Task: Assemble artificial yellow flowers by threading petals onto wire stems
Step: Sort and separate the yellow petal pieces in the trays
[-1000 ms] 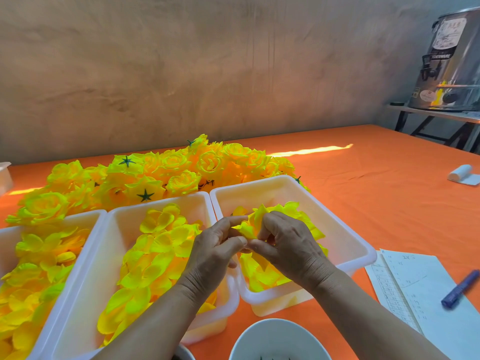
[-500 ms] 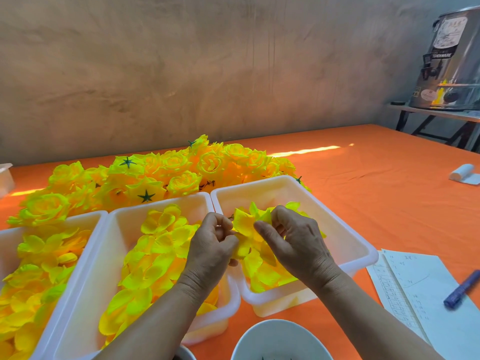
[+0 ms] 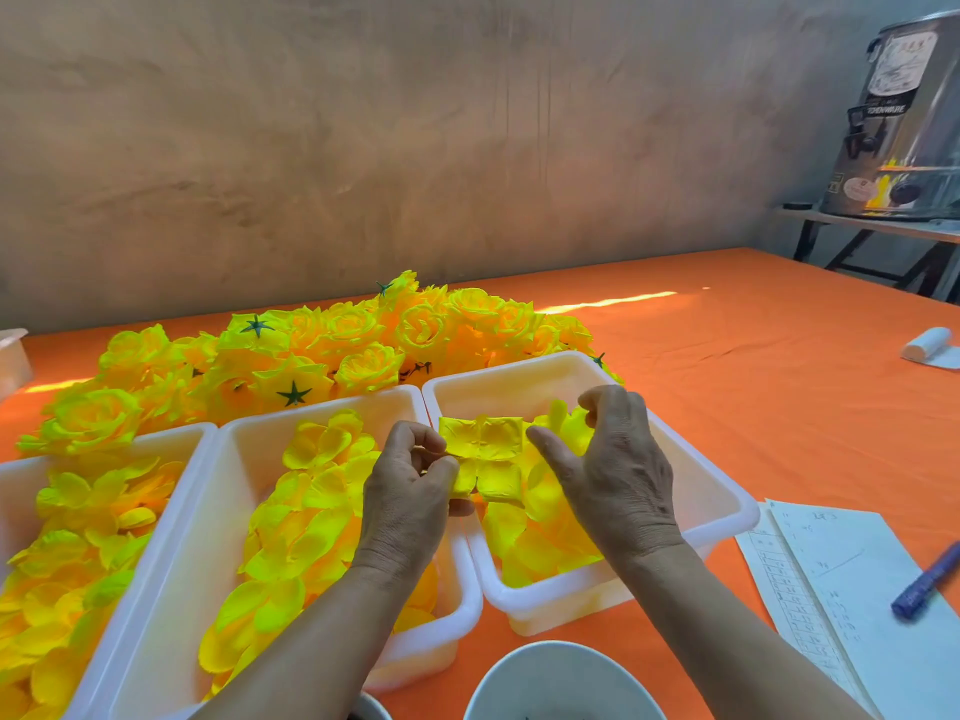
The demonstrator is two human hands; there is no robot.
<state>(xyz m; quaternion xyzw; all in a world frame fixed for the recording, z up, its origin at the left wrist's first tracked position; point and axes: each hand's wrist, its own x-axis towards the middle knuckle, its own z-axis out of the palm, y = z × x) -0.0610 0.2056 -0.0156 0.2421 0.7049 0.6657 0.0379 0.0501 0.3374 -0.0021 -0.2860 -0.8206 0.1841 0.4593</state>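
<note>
Yellow petal piece, four-lobed and spread flat: being held up over the right tray, just above the loose petals lying in it.

Left hand: pinching the piece's left edge between thumb and curled fingers.

Right hand: released, gripping nothing, fingers loosely curled and thumb standing apart from them. The thumb tip is sitting just beside the piece's right edge; whether it is touching cannot be told.

Middle tray and left tray: white, standing side by side with the right tray, each holding yellow petals.

Finished flowers: lying heaped behind the trays, some showing green star-shaped backs.

Bench: wearing an orange cover.

White bowl: sitting at the near edge.

Paper sheets: lying to the right, with a blue pen resting on them.
</note>
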